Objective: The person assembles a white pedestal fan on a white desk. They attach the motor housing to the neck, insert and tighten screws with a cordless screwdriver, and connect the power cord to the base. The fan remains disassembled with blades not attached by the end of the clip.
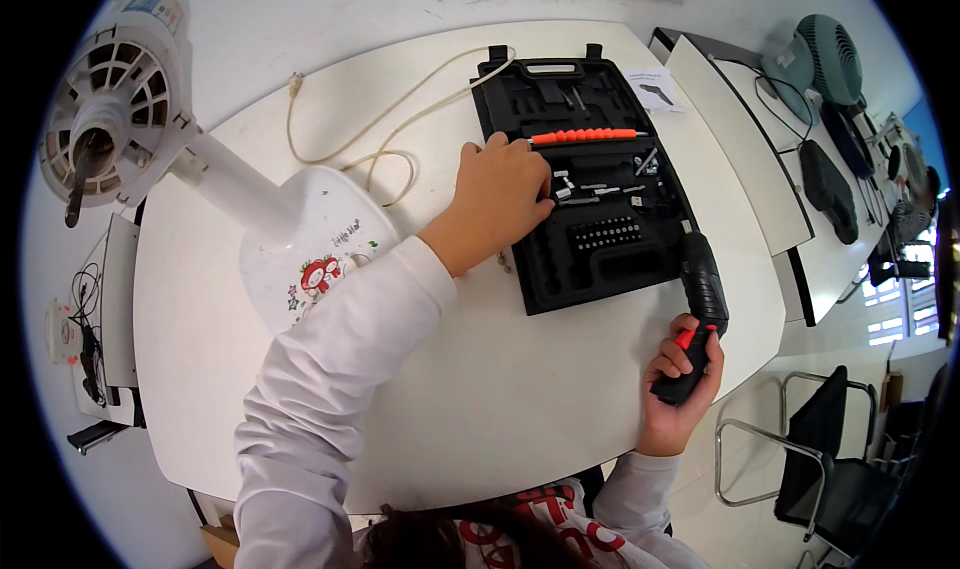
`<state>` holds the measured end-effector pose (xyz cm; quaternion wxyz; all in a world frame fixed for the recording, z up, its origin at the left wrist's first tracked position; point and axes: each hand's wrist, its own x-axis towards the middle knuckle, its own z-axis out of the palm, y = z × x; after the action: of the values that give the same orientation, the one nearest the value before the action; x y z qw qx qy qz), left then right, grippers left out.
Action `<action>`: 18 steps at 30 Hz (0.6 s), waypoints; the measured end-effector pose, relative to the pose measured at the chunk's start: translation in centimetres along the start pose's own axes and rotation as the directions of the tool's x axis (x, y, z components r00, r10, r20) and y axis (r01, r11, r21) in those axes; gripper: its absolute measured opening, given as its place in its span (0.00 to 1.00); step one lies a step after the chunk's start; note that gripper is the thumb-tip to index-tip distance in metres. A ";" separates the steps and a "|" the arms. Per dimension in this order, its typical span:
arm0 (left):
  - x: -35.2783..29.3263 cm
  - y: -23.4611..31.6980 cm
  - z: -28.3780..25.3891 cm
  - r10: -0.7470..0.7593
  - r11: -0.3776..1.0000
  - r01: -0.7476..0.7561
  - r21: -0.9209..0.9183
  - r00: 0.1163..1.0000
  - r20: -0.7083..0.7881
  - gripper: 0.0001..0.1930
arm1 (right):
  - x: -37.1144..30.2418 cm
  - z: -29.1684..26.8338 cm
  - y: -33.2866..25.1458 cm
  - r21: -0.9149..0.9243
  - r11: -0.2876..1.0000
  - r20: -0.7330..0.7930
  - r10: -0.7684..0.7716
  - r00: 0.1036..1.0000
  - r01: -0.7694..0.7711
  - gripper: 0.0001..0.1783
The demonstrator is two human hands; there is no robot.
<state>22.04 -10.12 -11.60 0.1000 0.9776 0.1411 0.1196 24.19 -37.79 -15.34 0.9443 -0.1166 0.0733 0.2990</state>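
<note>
My right hand grips a black cordless screwdriver with red buttons, its front end upward beside the case's near right corner. My left hand reaches over the left side of an open black tool case. Its fingers curl downward with the thumb close by; the fingertips are hidden, so what they hold cannot be seen. Just right of those fingers lies an orange flexible shaft across the case. Small sockets and metal bits lie loose in the middle, near my thumb. A block of bits sits below them.
A white fan base stands on the left, its post tilting up to a bladeless motor head. A pale power cord loops behind it. A leaflet lies beyond the case. Another table adjoins at right; a chair stands below.
</note>
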 end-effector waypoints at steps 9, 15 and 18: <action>2.6 2.2 2.5 0.210 0.964 -0.195 0.180 0.976 -0.064 0.03 | -0.1 0.4 0.2 -0.016 1.000 -0.044 -0.025 0.999 0.024 0.18; 3.8 3.0 1.3 0.317 0.903 -0.297 0.310 0.948 -0.015 0.03 | -0.1 0.7 0.0 0.010 1.000 -0.049 -0.005 0.999 0.006 0.15; 2.8 2.1 1.9 0.334 0.890 -0.282 0.358 0.938 -0.090 0.04 | -0.1 0.8 0.4 -0.055 0.998 -0.063 0.026 0.998 -0.029 0.13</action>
<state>25.70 -11.52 -12.35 -0.1012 0.9783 0.0095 0.1808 23.93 -37.29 -14.60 0.9337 -0.1510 0.0957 0.3102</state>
